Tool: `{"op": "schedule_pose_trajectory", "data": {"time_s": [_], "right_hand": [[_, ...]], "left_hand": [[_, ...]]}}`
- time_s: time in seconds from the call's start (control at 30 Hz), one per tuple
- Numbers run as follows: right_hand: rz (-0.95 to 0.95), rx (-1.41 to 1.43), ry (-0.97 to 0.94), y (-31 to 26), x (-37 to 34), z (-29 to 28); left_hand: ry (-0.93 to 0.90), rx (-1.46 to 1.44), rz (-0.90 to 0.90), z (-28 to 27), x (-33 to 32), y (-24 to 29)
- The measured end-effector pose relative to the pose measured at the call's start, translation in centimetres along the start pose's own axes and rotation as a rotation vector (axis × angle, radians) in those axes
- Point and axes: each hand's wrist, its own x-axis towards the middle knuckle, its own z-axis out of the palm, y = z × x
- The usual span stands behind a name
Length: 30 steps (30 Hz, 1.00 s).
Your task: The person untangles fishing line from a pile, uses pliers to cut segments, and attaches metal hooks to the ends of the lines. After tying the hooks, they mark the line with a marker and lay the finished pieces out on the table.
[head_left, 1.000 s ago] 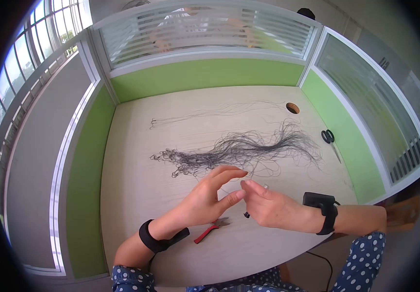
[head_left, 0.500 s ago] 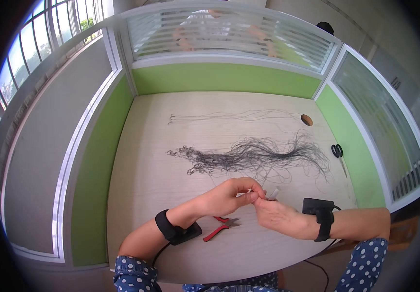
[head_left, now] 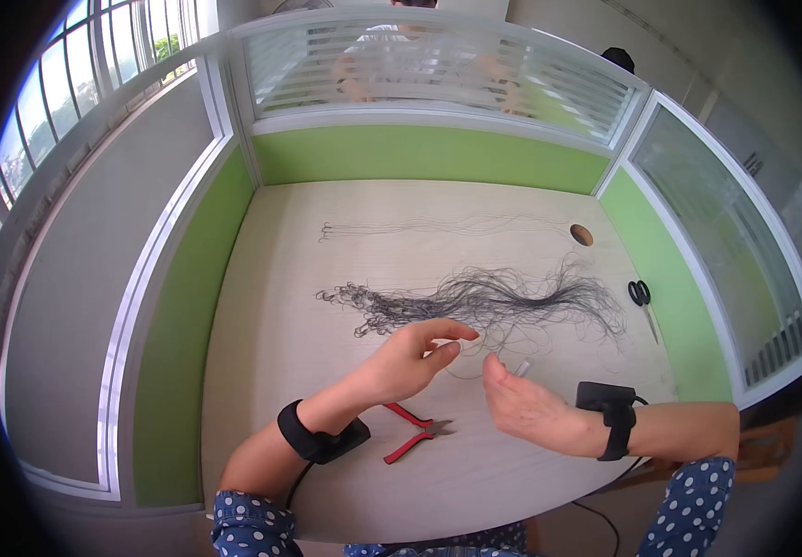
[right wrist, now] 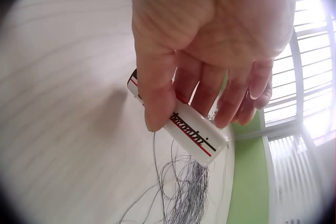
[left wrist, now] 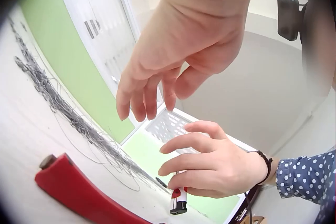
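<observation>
My right hand (head_left: 535, 408) pinches a small white cylinder (right wrist: 191, 134) with red and black stripes, dark lettering and a black end, between thumb and fingers. My left hand (head_left: 410, 362) is at its left, a short gap away, fingers bent loosely, thumb and forefinger apart. A thin loop of line (head_left: 464, 375) shows just below the left fingertips. Beyond both hands lies a large bundle of dark lines (head_left: 535, 302) with small hooks (head_left: 364, 297) massed at its left end. Red-handled pliers (head_left: 410, 447) lie spread on the table below the left hand.
A few separate hooked lines (head_left: 401, 227) are stretched out at the back of the table (head_left: 271, 371). Black-handled scissors (head_left: 642, 299) lie by the right green partition (head_left: 684, 288). A round cable hole (head_left: 582, 235) is cut near the back right corner.
The hands met at the fingertips half a second ago and are now apart. My left hand has drawn back left and up; the right stays nearly in place, with the white cylinder still in it.
</observation>
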Motion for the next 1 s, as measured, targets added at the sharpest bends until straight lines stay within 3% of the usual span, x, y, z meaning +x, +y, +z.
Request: {"op": "schedule_pose_trajectory", "data": {"time_s": [0.07,0.2,0.27,0.43,0.57,0.6,0.7,0.77,0.8,0.87,0.9,0.93,1.0], "right_hand": [[0.041,-0.004,0.045,-0.3,0.0,0.6],[0.055,-0.037,0.05,-0.4,0.2,0.7],[0.036,-0.061,-0.073,-0.7,0.3,0.3],[0.047,-0.093,-0.084,-0.4,0.4,-0.2],[-0.043,0.069,-0.149,-0.7,1.0,-0.4],[-0.05,0.066,-0.134,-0.6,1.2,-0.8],[-0.051,0.141,0.064,0.0,1.0,-2.8],[0.191,0.612,0.41,0.6,0.7,-3.3],[0.185,0.61,0.416,1.1,0.3,-3.5],[0.459,1.141,0.684,2.0,-0.4,-3.5],[0.481,1.324,0.836,2.1,-0.4,-2.5],[0.479,1.329,0.838,2.1,-0.6,-2.2],[0.686,1.861,0.891,1.6,-0.9,-1.5]], "left_hand": [[0.037,-0.009,-0.081,-0.2,-0.1,0.2],[0.07,0.044,-0.005,0.5,-0.4,0.3],[0.072,0.024,-0.003,0.9,-0.4,0.4],[0.048,-0.111,-0.057,1.4,-0.6,0.3],[0.116,0.093,0.126,2.4,-0.9,1.4],[0.099,0.216,0.225,2.6,-1.1,1.5],[0.195,0.222,0.151,2.2,-1.2,1.6],[0.172,0.177,0.122,1.4,-1.1,1.1],[0.18,0.181,0.12,1.3,-1.2,1.1],[-0.028,0.003,0.117,1.4,-1.7,1.4],[-0.194,-0.031,0.105,1.3,-1.8,2.1],[-0.275,-0.114,0.175,1.7,-1.8,1.8],[-0.225,-0.142,0.137,2.5,-2.0,2.6]]}}
